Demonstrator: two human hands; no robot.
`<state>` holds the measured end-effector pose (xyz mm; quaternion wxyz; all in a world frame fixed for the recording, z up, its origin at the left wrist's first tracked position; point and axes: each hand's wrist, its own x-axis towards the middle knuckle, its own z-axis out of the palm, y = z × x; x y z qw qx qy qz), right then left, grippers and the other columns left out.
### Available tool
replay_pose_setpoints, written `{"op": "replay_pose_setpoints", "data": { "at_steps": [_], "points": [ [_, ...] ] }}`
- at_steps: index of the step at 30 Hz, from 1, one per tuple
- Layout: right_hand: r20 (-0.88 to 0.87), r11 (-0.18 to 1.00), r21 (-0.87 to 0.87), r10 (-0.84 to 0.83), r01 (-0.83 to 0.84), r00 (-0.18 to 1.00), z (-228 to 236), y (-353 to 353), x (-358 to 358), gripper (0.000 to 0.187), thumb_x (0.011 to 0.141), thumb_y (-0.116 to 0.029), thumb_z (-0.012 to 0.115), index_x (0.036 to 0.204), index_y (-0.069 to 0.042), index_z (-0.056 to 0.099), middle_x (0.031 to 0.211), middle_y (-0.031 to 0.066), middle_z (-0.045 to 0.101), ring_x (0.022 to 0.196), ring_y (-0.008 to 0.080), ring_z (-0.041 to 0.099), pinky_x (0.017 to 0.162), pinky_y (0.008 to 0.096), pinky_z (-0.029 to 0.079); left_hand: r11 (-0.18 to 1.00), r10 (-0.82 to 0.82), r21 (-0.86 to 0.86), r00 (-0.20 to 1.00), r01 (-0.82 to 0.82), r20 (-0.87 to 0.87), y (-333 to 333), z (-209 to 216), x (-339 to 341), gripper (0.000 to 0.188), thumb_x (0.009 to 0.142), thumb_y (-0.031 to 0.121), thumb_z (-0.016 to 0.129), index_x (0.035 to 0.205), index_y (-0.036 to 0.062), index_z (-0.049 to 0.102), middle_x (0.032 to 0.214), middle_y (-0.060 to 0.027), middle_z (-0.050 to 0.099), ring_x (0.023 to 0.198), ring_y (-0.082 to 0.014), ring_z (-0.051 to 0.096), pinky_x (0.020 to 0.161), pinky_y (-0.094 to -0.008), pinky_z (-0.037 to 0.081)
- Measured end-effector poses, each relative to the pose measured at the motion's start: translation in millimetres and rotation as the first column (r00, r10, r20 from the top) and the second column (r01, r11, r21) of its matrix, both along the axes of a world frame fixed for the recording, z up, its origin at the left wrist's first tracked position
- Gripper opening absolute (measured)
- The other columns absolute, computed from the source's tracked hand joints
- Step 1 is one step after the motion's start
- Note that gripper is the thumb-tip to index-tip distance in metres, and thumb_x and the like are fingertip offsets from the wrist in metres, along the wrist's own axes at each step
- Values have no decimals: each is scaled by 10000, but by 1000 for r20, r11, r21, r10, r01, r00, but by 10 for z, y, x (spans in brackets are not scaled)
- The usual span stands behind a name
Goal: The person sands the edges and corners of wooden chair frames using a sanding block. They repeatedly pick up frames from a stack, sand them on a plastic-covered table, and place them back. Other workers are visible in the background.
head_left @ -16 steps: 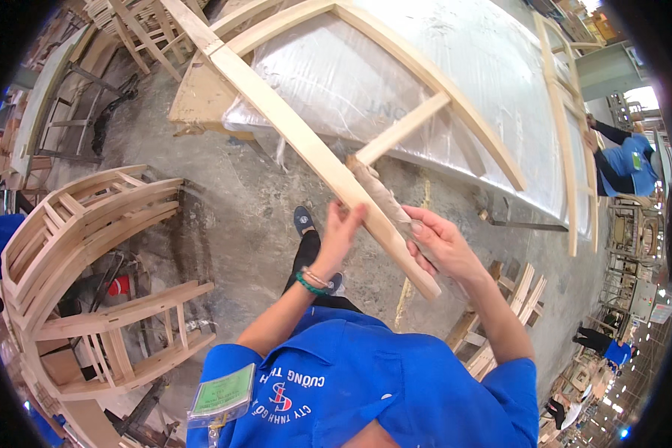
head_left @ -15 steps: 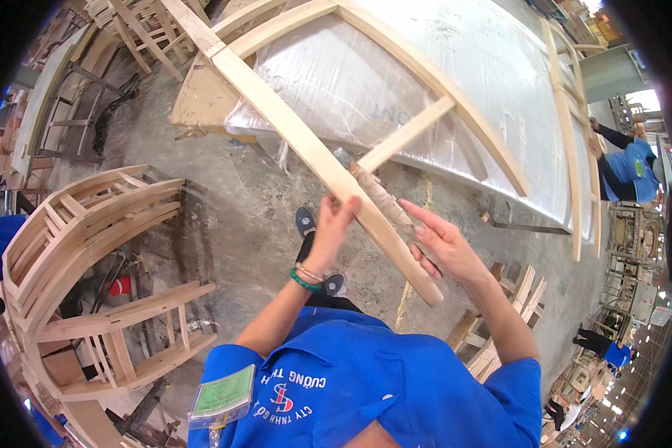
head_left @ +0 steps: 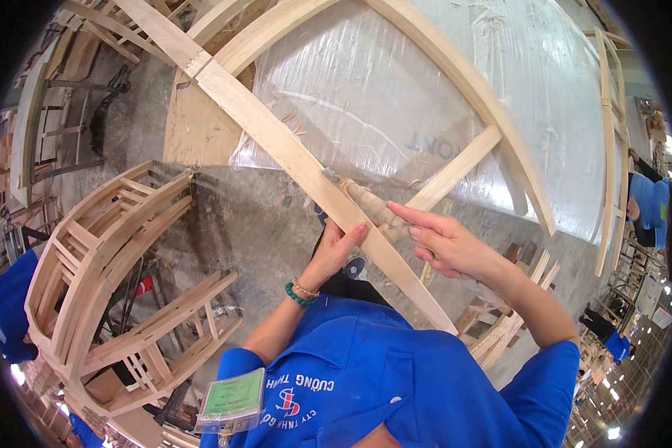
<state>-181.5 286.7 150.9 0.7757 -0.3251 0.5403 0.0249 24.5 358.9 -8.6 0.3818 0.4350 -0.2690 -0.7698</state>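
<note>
A long pale wooden rail (head_left: 276, 145), part of a curved chair-like frame, slants across in front of me from upper left to lower right. My left hand (head_left: 336, 250) is closed round this rail from below, its thumb on the upper face. In my right hand (head_left: 444, 243) is a hand tool (head_left: 369, 201) with a cloth- or tape-wrapped handle, the index finger stretched along it. Its small grey metal tip lies at the rail's edge; the exact blade shape is too small to tell. A crossbar (head_left: 455, 170) joins the rail to the curved outer piece (head_left: 493, 112).
The frame rests over a plastic-wrapped surface (head_left: 336, 82) beside a brown board (head_left: 198, 127); curled shavings lie near the rail. Curved wooden frames (head_left: 104, 246) are stacked at left. Wooden strips (head_left: 508, 321) lie at lower right. Co-workers in blue are at both sides.
The tool's tip has moved up-left along the rail. My left hand stays on the rail, and the whole view has shifted closer over the frame.
</note>
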Motion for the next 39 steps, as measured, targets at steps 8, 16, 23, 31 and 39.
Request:
{"op": "replay_pose_setpoints", "data": {
  "at_steps": [8, 16, 23, 31, 39],
  "points": [
    [-36, 993, 102, 62, -58, 997, 107, -288, -23, 466, 1014, -156, 346, 1465, -272, 356, 680, -61, 361, 566, 32, 316, 489, 178, 318, 997, -64, 29, 998, 65, -18, -44, 20, 19, 554, 947, 215, 579, 1372, -6, 300, 1274, -82, 466, 1162, -143, 448, 976, -302, 393],
    [70, 991, -90, -88, 94, 994, -271, 135, 41, 488, 993, -100, 416, 1462, -228, 371, 680, -68, 318, 596, 48, 304, 550, 193, 315, 989, -140, 64, 985, 134, 102, -3, -74, 50, 544, 927, 198, 611, 1329, -19, 314, 1211, -99, 518, 1104, -147, 495, 947, -304, 421],
    [77, 975, 23, -224, 223, 972, -325, 203, 175, 486, 990, -95, 421, 1456, -228, 384, 647, -70, 317, 582, 44, 313, 537, 199, 324, 987, -133, 98, 990, 129, 35, 17, -95, 85, 541, 931, 175, 603, 1351, 0, 310, 1168, -71, 514, 1028, -119, 506, 877, -270, 443],
    [43, 993, -75, -85, 88, 995, -231, 37, 23, 481, 990, -98, 417, 1453, -226, 391, 647, -55, 337, 594, 45, 343, 548, 193, 331, 994, -86, 78, 995, 82, 49, -45, -1, 30, 505, 932, 185, 608, 1328, -4, 359, 1153, -61, 533, 989, -119, 526, 849, -261, 451],
    [83, 970, -149, -181, 192, 980, -284, -396, 131, 465, 989, -112, 429, 1445, -196, 405, 671, -60, 357, 603, 51, 343, 560, 201, 343, 988, -144, 65, 989, 142, 28, -84, -28, 65, 401, 932, 197, 611, 1232, -12, 447, 1102, -84, 634, 998, -122, 557, 879, -279, 453]
  ]
}}
